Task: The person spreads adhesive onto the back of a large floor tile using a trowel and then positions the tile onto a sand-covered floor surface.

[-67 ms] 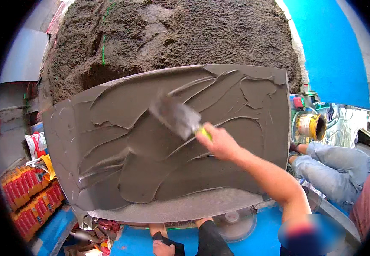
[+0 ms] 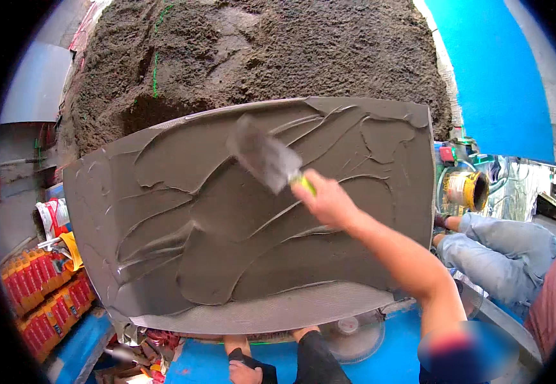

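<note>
My right hand [image 2: 329, 201] is closed round the yellow-green handle of a rectangular metal trowel [image 2: 265, 153]. Its blade, smeared by motion, is over the upper middle of a large slab [image 2: 316, 304] and points up and left. Grey mortar [image 2: 220, 269] coats most of the slab in curved ridges and smooth patches; a textured strip shows bare along its near edge. At the lower edge my left hand [image 2: 246, 373] rests on my leg with no tool in it, its fingers only partly visible.
Rough wet mortar [image 2: 329, 51] lies beyond the slab. At right are a blue panel [image 2: 502, 70], a yellow bucket [image 2: 467, 190] on its side and another person's jeans-clad legs [image 2: 505, 246]. Red-and-orange packages [image 2: 50, 294] are stacked at left; a round translucent disc [image 2: 351, 339] sits below.
The trowel has shifted very slightly, its blade a little less blurred, and my right hand moved slightly left with it. My left hand stays in place.
</note>
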A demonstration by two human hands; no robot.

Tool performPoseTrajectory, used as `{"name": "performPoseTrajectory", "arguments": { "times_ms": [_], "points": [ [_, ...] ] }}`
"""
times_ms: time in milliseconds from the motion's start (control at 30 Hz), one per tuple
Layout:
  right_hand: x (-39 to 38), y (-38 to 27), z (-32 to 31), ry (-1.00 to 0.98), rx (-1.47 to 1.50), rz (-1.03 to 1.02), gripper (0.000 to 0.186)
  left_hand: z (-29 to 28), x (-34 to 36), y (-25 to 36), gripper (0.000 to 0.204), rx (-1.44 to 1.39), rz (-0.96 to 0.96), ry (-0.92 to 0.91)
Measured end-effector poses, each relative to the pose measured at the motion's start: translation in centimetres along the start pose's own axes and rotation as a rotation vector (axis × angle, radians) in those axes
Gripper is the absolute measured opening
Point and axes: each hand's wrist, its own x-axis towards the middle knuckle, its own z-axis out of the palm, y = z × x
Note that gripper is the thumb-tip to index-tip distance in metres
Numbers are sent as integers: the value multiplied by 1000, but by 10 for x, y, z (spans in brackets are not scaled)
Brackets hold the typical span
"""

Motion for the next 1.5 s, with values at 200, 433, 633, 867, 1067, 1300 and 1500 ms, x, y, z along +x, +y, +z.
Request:
{"name": "performPoseTrajectory", "arguments": {
  "times_ms": [200,433,633,867,1067,1300,1500],
  "points": [
    [101,38,-60,245,-98,130,52,10,1,-8,102,-36,-8,19],
    [101,96,-143,582,-459,380,54,30,8,-19,106,11,1,99],
    [43,72,-117,577,-349,221,45,40,16,-29,106,-34,-13,116],
    [40,-66,20,120,-69,-43,40,59,21,-45,104,55,-27,91],
    [106,-137,100,-50,-190,-109,43,43,20,-29,103,4,1,19],
    [139,-62,39,307,-184,113,47,19,7,-33,104,16,-48,-1],
    [101,37,-57,612,-446,293,48,31,16,-43,105,-83,-37,-18]
  ]
}}
